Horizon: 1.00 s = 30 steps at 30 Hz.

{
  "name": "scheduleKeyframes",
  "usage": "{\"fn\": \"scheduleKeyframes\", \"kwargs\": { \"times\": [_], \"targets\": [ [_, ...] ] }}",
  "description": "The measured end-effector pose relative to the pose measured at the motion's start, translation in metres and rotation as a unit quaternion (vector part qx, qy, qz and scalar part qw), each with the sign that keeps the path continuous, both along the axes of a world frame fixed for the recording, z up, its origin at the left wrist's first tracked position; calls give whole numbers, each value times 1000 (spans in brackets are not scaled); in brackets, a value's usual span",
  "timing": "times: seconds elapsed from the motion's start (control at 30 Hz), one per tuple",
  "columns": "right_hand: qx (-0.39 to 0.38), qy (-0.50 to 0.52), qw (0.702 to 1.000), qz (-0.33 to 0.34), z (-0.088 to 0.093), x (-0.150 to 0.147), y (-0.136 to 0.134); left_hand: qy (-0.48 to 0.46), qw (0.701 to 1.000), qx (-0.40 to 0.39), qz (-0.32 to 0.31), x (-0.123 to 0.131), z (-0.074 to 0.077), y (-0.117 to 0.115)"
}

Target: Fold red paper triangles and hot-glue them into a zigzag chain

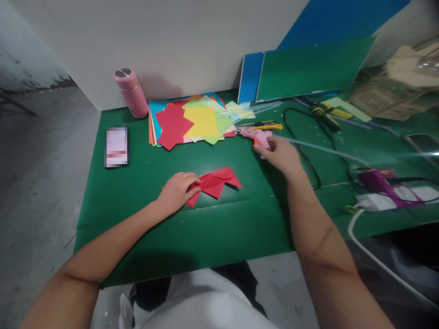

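My left hand (177,190) pinches the left part of a folded red paper (217,182), which has a zigzag lower edge and lies on the green table (164,246). The fingers hide that end of it. My right hand (284,156) has its fingers round the handle of a pink hot glue gun (254,135) with an orange trigger. A long clear glue stick (322,150) extends from the gun's rear to the right. Just behind the gun lies a yellow utility knife (267,125).
Coloured paper sheets (200,122) lie at the back, with clear glue sticks (252,111) beside them. A pink bottle (132,93) and a blurred phone (116,147) are on the left. To the right are a black cable (306,163), a screwdriver (325,118) and a power strip (377,202).
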State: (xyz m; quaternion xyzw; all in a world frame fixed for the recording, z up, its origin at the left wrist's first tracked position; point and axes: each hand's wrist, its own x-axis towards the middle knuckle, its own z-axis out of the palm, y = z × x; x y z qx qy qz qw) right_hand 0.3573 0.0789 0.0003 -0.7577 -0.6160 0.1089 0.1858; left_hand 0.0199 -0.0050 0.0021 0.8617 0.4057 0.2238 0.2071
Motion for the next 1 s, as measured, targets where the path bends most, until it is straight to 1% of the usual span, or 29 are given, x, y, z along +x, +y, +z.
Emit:
{"fn": "scheduleKeyframes", "kwargs": {
  "times": [0.13, 0.2, 0.27, 0.33, 0.4, 0.47, 0.5, 0.57, 0.63, 0.7, 0.77, 0.87, 1.0],
  "targets": [
    [1, 6, 1000, -7, 8, -2, -3, -4, 1000, -1, 0, 0, 0, 0],
    [12, 27, 999, -13, 11, -2, -4, -7, 1000, -1, 4, 0, 0, 0],
    [41, 90, 995, -26, 13, -3, -4, -10, 1000, -1, 5, 0, -1, 0],
    [68, 206, 976, -22, 16, -7, -5, -11, 1000, -3, 2, -1, -1, -1],
    [63, 313, 947, 23, 18, -11, -7, -13, 1000, -6, 1, -1, -1, 0],
    [37, 353, 929, 101, 23, -18, -12, -13, 1000, -11, 3, -1, -1, 0],
    [29, 344, 928, 139, 25, -22, -16, -12, 1000, -16, 7, 0, -1, 0],
    [37, 290, 937, 194, 29, -32, -23, -4, 999, -28, 21, 0, -1, 0],
    [58, 191, 954, 225, 32, -44, -29, 6, 998, -40, 38, 0, -1, 0],
    [62, 92, 963, 245, 32, -55, -34, 10, 998, -45, 48, 1, -1, 0],
    [62, 24, 961, 269, 30, -64, -37, 9, 998, -44, 49, 1, -1, 0],
    [59, -47, 950, 302, 27, -73, -38, 11, 998, -45, 47, 1, -1, 0],
    [52, -132, 939, 312, 26, -81, -39, 8, 998, -47, 51, 1, -1, 0]
  ]
}}
